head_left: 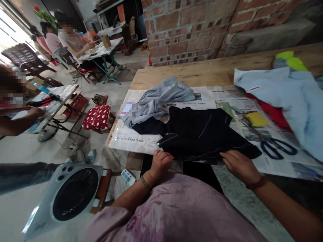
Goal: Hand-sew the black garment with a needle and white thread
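Laid out at the near edge of the table (209,72), black cloth (196,129) seems midway through handling, its border pinched in left hand (162,164) and right hand (239,165), the scissors (264,141) unheld.

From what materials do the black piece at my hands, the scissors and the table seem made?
Black piece: probably cloth, matte; it lies limp, in soft folds.
Scissors: likely metal blades, greyish, with dark blue handles, perhaps plastic, by their even colour.
Table: apparently unpainted wood, tan with darker marks on its bare strip.
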### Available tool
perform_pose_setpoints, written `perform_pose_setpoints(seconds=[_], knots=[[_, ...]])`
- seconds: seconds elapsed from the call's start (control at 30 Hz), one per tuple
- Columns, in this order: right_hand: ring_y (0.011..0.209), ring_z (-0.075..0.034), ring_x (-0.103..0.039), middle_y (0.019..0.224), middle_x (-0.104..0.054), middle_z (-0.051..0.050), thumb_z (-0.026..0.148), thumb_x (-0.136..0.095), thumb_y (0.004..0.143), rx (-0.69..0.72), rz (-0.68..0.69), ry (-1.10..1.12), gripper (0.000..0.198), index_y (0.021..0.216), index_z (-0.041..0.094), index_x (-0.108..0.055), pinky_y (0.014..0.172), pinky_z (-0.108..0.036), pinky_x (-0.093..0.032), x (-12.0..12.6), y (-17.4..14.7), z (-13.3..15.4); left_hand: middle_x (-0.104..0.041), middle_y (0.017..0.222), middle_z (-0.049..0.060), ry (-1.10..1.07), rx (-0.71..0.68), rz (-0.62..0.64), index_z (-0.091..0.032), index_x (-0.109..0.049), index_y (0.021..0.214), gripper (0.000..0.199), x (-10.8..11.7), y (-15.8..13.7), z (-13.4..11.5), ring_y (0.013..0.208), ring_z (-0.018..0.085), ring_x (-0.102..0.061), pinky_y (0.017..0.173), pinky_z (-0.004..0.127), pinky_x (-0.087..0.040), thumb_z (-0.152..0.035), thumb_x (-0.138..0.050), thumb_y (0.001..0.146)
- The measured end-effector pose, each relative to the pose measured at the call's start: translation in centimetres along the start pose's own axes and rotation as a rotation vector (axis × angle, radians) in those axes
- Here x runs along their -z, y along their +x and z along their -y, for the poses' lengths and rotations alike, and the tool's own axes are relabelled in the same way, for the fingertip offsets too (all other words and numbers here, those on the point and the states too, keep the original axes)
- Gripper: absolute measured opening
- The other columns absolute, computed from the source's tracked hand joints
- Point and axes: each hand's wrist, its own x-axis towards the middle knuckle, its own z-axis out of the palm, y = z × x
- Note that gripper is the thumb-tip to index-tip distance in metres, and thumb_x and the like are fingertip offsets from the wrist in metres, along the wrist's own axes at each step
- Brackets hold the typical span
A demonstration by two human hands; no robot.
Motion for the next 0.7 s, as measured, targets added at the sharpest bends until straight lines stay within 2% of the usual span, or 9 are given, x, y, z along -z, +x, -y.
perform_pose_setpoints(seconds=[0.13, 0.27, 0.37, 0.5, 0.7], knots=[[0.071, -0.016, -0.058, 0.076, -0.06, -0.006, 0.021, -0.039, 0.084, -0.046, 0.004, 0.063, 0.024, 0.086, 0.016, -0.063, 0.067, -0.027, -0.049, -0.4, 0.3, 0.3, -0.066, 0.086, 0.006, -0.25, 0.128, 0.011, -0.019, -0.063, 0.084, 0.01, -0.1, 0.3, 0.0, 0.082, 0.017, -0.058, 0.078, 0.032, -0.043, -0.02, -0.055, 0.079], [0.078, -0.018, -0.059, 0.083, -0.06, -0.008, 0.03, -0.042, 0.083, -0.068, 0.005, 0.088, 0.026, 0.096, 0.016, -0.061, 0.07, -0.03, -0.049, 0.6, 0.9, 0.8, -0.065, 0.078, 0.004, -0.425, 0.286, 0.023, -0.018, -0.063, 0.083, 0.009, -0.4, 0.5, 0.2, 0.073, 0.014, -0.058, 0.069, 0.026, -0.046, -0.02, -0.057, 0.076], [0.081, -0.02, -0.058, 0.087, -0.061, -0.009, 0.038, -0.047, 0.083, -0.071, -0.024, 0.079, 0.032, 0.103, 0.016, -0.058, 0.072, -0.032, -0.049, 2.0, 1.6, 2.2, -0.064, 0.077, 0.003, -0.485, 0.357, 0.016, -0.017, -0.064, 0.082, 0.009, -0.9, 0.5, 0.3, 0.071, 0.013, -0.057, 0.067, 0.024, -0.046, -0.019, -0.059, 0.074], [0.078, -0.018, -0.057, 0.083, -0.061, -0.009, 0.038, -0.052, 0.082, 0.012, -0.052, 0.122, 0.032, 0.102, 0.014, -0.059, 0.072, -0.03, -0.048, 3.2, 3.0, 5.4, -0.063, 0.077, 0.002, -0.535, 0.395, 0.0, -0.016, -0.064, 0.082, 0.01, -1.3, 0.4, 0.5, 0.071, 0.012, -0.056, 0.065, 0.022, -0.045, -0.016, -0.059, 0.073], [0.078, -0.017, -0.054, 0.084, -0.06, -0.008, 0.034, -0.05, 0.083, 0.11, 0.058, 0.166, 0.029, 0.102, 0.013, -0.059, 0.074, -0.03, -0.044, 2.1, 5.2, 9.2, -0.063, 0.078, 0.001, -0.527, 0.437, 0.016, -0.016, -0.064, 0.083, 0.011, -0.8, 0.5, 0.4, 0.072, 0.012, -0.055, 0.065, 0.022, -0.044, -0.016, -0.059, 0.073]])
